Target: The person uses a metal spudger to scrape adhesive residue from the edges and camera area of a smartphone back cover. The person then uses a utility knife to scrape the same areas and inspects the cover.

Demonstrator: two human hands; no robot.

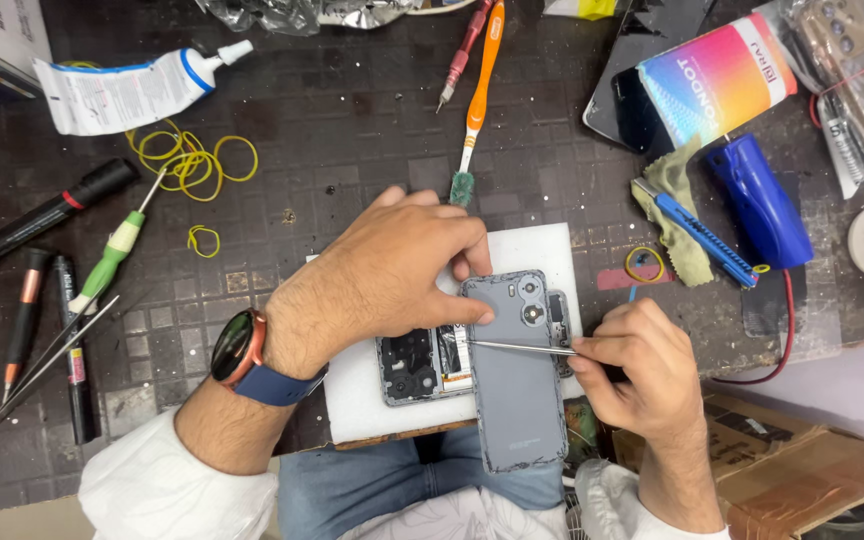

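Fingers (pixel 452 262) of my left hand (pixel 382 280) press the grey back cover (pixel 514 390) steady over the opened phone (pixel 417 362) on the white pad (pixel 542 250); my right hand (pixel 637 365) pinches tweezers (pixel 517 347) at its edge.

Bench is messy: glue tube (pixel 137 92) and yellow rubber bands (pixel 192 158) upper left, orange brush (pixel 481 85) top middle, blue knife (pixel 697 232) right.

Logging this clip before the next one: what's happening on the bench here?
A person is working on an opened grey smartphone lying on a white foam pad. The left hand steadies the detached grey back cover, which lies crosswise over the phone. The right hand holds thin metal tweezers, tips pointing at the exposed internals. An orange-handled brush and blue utility knife lie nearby.
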